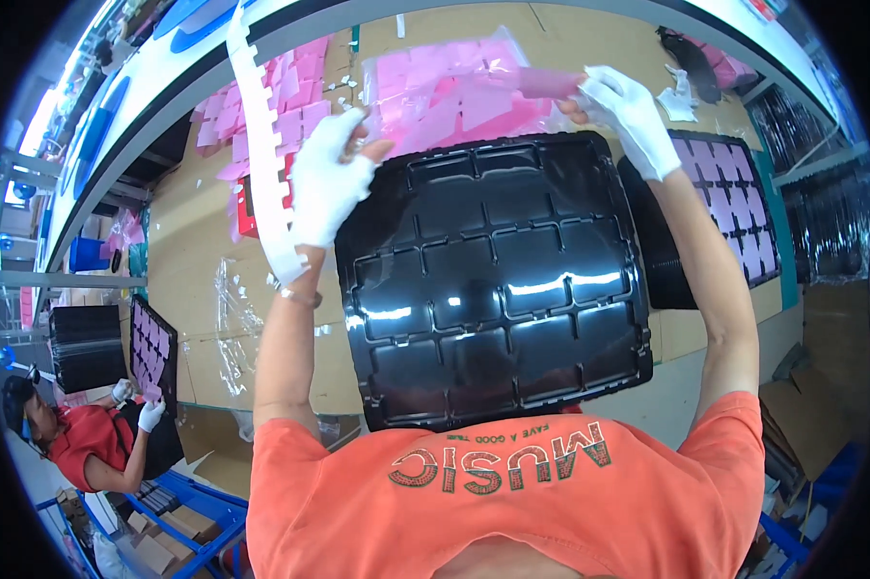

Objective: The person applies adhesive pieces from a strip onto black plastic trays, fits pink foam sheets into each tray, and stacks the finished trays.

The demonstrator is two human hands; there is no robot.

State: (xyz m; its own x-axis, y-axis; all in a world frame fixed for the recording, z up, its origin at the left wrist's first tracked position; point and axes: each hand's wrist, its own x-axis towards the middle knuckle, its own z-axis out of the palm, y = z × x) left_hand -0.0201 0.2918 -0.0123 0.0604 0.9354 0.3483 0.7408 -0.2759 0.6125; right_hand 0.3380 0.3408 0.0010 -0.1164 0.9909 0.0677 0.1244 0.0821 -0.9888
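Observation:
My right hand (623, 111), in a white glove with bare fingertips, pinches a pink sheet (546, 83) above a pile of pink sheets (454, 72) on clear plastic. My left hand (331, 181), gloved the same way, is raised at the far left corner of a black plastic tray (483, 289). Its thumb and forefinger are apart, and nothing shows between them. A long white paper strip (261, 145) hangs down beside it and reaches my wrist. The tray lies before me; its shallow compartments hold nothing.
At right, another black tray (724, 207) carries pink pieces. More pink pieces (300, 77) and a red box (247, 207) lie beyond the strip. A metal shelf edge (165, 121) crosses overhead. A co-worker in red (97, 434) handles a tray at lower left.

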